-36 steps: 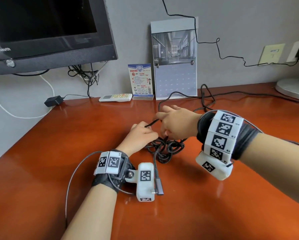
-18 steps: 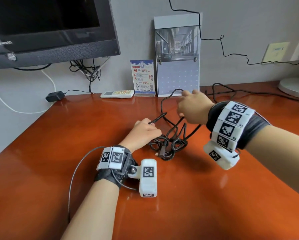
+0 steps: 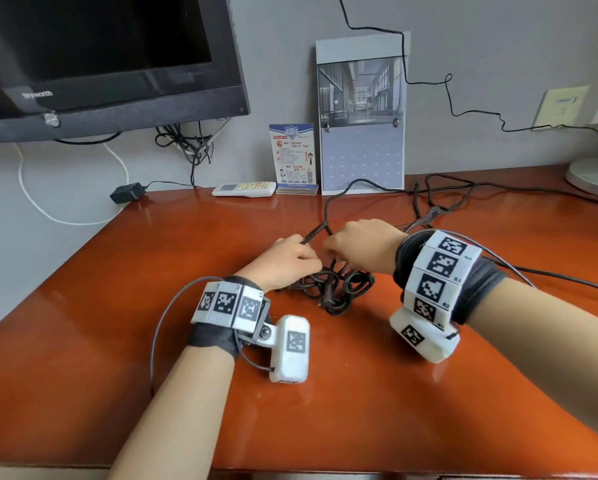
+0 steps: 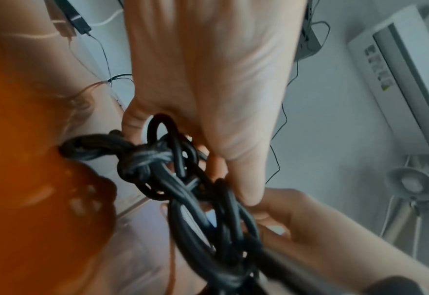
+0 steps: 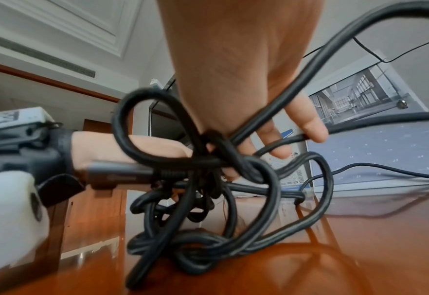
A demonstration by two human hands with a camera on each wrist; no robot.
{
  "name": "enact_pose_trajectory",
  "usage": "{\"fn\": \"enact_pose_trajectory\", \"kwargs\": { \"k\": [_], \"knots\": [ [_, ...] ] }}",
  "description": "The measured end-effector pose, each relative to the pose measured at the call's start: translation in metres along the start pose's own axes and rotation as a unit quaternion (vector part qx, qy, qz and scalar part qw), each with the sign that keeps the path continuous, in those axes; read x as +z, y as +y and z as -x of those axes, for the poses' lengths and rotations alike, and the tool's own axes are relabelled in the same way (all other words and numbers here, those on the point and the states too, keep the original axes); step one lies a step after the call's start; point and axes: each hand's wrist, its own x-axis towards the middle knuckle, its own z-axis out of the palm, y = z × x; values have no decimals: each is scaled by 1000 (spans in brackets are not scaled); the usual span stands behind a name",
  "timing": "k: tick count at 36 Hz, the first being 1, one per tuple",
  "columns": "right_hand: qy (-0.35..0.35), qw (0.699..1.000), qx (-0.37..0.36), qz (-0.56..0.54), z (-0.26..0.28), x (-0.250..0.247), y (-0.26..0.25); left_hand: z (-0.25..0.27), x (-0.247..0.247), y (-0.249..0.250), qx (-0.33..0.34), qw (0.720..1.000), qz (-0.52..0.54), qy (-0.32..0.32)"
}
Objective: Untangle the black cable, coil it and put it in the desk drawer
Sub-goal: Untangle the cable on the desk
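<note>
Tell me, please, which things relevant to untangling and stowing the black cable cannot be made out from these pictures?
- Desk drawer: in no view; the head view's bottom edge cuts off the desk front.
- Black cable far end: runs off the head view's right edge.
- Left hand fingertips: hidden under the hand in the head view, blurred in the left wrist view.
- Card text: too small to read.

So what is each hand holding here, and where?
Both grip the black cable: left hand on a strand beside the knot, right hand on strands just above it.
</note>
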Motion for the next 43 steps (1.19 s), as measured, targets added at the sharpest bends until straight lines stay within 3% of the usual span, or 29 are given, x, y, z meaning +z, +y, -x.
{"fn": "enact_pose_trajectory", "kwargs": {
  "k": [3,7,8,10,13,18,27,32,40,43],
  "knots": [
    [28,998,-8,52,6,1,-1,1,-3,3,2,999,-45,-7],
    [52,998,-11,17,12,5,3,10,-11,10,74,980,-156,95],
    [57,998,-13,4,14,6,4,13,-14,13,101,975,-177,93],
    [66,997,-18,-17,16,7,5,19,-18,19,133,965,-222,30],
    [53,997,-14,-49,15,9,4,24,-18,23,115,959,-251,-61],
    [16,996,2,-90,10,13,5,31,-24,28,89,959,-236,-127],
    [63,965,-7,-253,9,19,14,40,-22,28,88,947,-306,-45],
    [69,963,6,-261,12,22,17,41,-19,27,108,940,-323,-10],
    [31,944,-40,-327,16,25,16,44,-14,23,155,931,-331,-9],
    [43,923,-36,-381,14,28,16,47,-19,23,151,945,-287,-40]
  ]
}}
